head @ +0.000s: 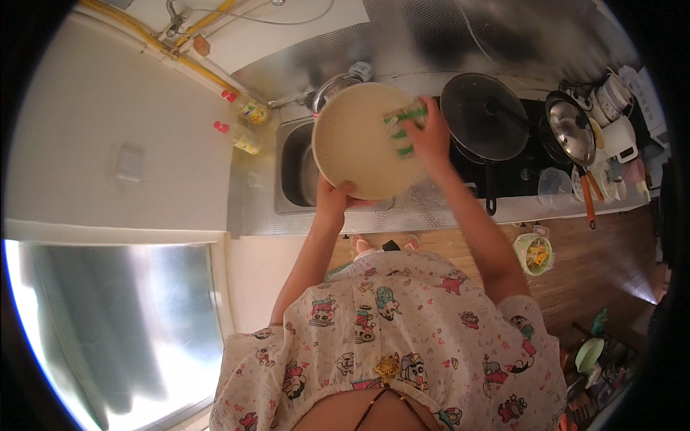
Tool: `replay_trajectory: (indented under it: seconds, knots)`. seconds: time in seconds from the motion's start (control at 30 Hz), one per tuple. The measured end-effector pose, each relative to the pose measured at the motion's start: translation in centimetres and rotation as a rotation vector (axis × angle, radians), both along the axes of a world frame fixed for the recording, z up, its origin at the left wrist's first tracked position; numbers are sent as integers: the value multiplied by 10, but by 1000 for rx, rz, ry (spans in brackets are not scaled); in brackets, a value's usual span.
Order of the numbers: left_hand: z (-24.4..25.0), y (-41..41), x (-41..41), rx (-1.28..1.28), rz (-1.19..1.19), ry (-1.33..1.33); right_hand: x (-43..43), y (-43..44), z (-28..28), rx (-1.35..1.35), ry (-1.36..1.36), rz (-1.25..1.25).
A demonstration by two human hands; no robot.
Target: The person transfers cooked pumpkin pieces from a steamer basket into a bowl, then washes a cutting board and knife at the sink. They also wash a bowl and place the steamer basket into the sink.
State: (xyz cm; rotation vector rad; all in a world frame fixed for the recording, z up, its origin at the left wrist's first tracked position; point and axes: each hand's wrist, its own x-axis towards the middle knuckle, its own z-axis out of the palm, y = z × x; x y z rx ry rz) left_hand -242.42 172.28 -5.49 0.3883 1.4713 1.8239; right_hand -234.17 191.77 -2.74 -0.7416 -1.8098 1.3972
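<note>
A round cream-coloured pan or basin (356, 140) is tilted up over the sink (278, 167), its pale inside facing me. My left hand (335, 194) grips its lower left rim, with the thumb on the inner side. Against the inside near the right rim, my right hand (433, 134) presses a green-and-white sponge or cloth (400, 121). That hand and the sponge are blurred, so the sponge's exact kind is unclear. The pan hides the right part of the sink basin and part of a shiny metal item (334, 89) behind it.
Right of my right hand, a pan with a dark lid (474, 129) stands on the black hob (463, 175). Farther right are a metal-lidded pan (571, 129) with orange handles and stacked dishes (612, 97). Red-capped bottles (250, 110) stand left. A waste bin (520, 253) is on the floor.
</note>
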Motion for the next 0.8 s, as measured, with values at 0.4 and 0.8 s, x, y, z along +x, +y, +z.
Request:
replay_trajectory:
  seconds: [0.4, 0.8]
  knots:
    - [-21, 18, 23, 4, -150, -273, -12, -4, -41, 911, -11, 155]
    - [-29, 6, 22, 30, -234, -409, 12, -22, -50, 637, -362, 246]
